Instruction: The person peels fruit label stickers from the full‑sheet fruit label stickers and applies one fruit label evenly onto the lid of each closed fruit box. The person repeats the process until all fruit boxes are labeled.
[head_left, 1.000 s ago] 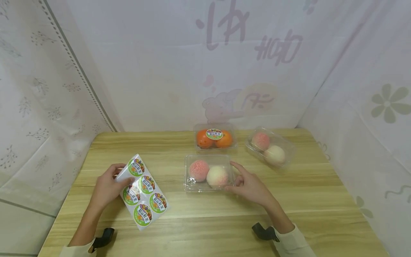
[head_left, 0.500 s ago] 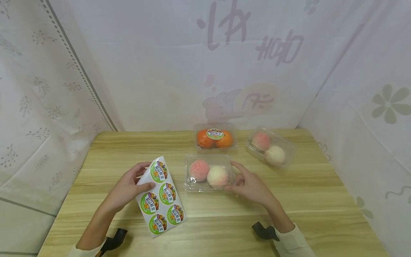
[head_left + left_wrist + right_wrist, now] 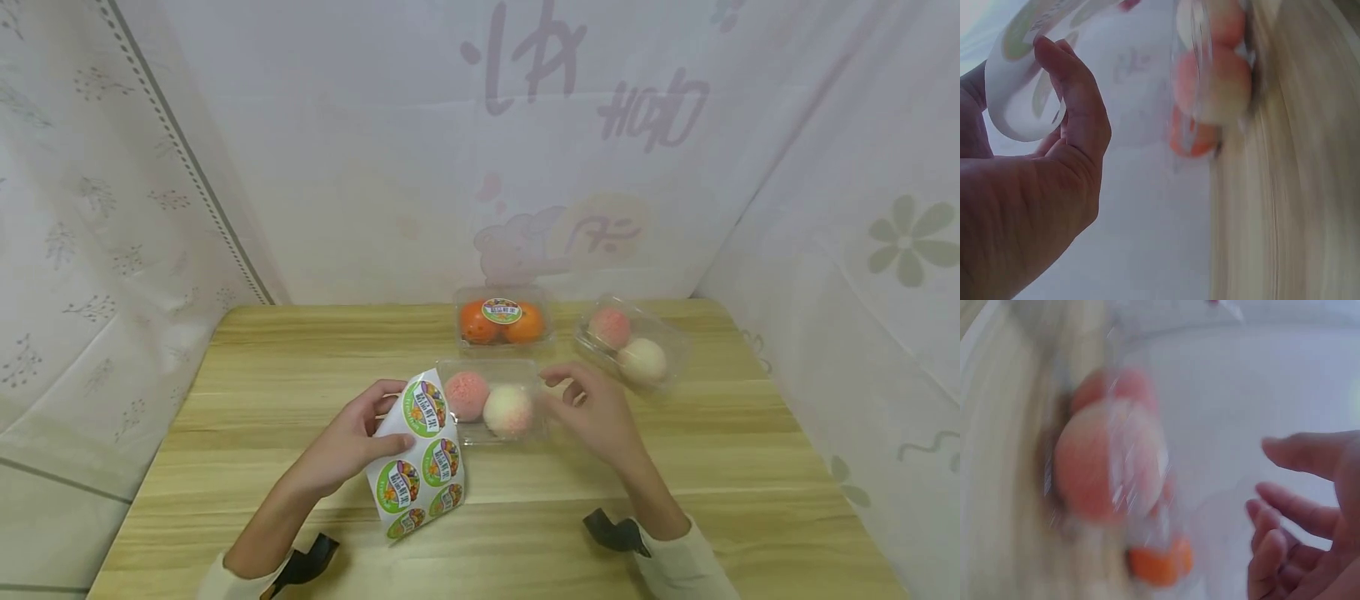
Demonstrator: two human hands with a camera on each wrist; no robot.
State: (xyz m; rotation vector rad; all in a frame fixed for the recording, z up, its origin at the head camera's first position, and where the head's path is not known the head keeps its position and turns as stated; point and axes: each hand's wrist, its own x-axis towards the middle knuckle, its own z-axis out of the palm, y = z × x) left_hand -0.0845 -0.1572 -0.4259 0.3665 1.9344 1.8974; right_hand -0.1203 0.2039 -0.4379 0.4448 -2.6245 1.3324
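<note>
My left hand (image 3: 360,443) pinches a sheet of round fruit stickers (image 3: 422,457) between thumb and fingers; the sheet bends, its lower end curling away. Its upper right part overlaps the left side of a clear plastic box (image 3: 487,365) in the head view. Inside that box lie a pink peach (image 3: 466,396) and a pale, pink-tinged peach (image 3: 508,412). My right hand (image 3: 597,410) is just right of the box, fingers loosely bent and holding nothing. The right wrist view shows a gap between the right thumb (image 3: 1300,450) and the peaches.
Behind stands a clear box with two orange fruits (image 3: 480,323) and a round sticker (image 3: 501,311) on its lid. Another clear box with two peaches (image 3: 642,361) sits at an angle at the back right. A printed cloth (image 3: 360,167) hangs behind the wooden table (image 3: 300,342).
My left hand has carried the sticker sheet rightward to the front box, and the sheet has bent more. My right hand has come off the box's right side and lifted slightly.
</note>
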